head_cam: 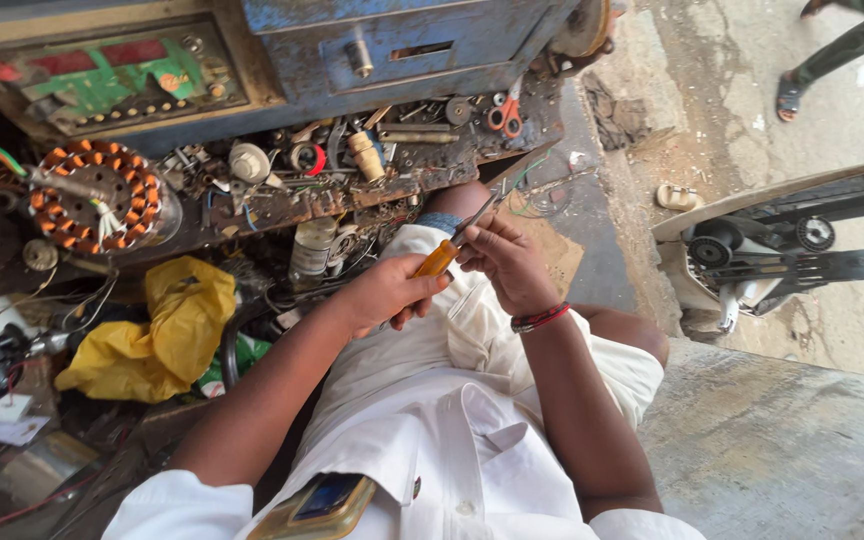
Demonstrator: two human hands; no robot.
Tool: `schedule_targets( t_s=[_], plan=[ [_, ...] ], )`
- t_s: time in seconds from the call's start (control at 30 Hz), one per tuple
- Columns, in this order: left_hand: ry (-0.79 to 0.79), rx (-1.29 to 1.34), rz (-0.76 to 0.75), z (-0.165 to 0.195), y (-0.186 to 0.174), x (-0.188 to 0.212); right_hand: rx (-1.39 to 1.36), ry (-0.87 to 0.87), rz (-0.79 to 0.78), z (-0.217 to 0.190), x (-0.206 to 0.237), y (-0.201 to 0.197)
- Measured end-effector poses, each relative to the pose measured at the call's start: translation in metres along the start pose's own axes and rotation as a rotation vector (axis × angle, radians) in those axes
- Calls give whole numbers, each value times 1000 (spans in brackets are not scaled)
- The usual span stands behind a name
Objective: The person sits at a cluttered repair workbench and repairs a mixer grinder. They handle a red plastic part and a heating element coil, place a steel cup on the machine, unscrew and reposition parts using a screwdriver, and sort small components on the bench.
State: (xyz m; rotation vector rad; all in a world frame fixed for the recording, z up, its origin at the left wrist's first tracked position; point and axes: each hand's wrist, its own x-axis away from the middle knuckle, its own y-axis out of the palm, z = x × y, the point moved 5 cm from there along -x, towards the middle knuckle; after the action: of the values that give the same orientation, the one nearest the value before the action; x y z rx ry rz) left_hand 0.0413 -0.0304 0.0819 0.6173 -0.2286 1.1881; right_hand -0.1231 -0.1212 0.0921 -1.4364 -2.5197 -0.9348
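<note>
Head view: left hand (384, 293) has its fingers wrapped around an orange-handled knife (439, 257) above the lap; right hand (508, 262) pinches its blade tip. Cluttered table (452, 165) ahead carries scissors (504, 116) and a copper stator (97, 195).

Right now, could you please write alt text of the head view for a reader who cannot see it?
Seen from above, a seated person in white clothes holds an orange-handled screwdriver in the left hand, while the right hand fingers its blade. Ahead is a cluttered bench with a copper-wound stator, scissors and a yellow cloth.
</note>
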Motion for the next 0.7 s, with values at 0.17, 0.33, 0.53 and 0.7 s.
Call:
schedule_targets(
  t_s=[0.17,0.33,0.53,0.7],
  plan=[
    [80,-62,56,-3,3,-1,77,-70,50,-5,13,-7],
    [69,-174,96,2,4,-3,127,-149,73,-10,17,-11],
    [73,-89,63,8,10,-5,248,-259,-21,-17,24,4],
    [382,-146,93,27,16,-1,268,-379,-110,-38,42,20]
  ],
)
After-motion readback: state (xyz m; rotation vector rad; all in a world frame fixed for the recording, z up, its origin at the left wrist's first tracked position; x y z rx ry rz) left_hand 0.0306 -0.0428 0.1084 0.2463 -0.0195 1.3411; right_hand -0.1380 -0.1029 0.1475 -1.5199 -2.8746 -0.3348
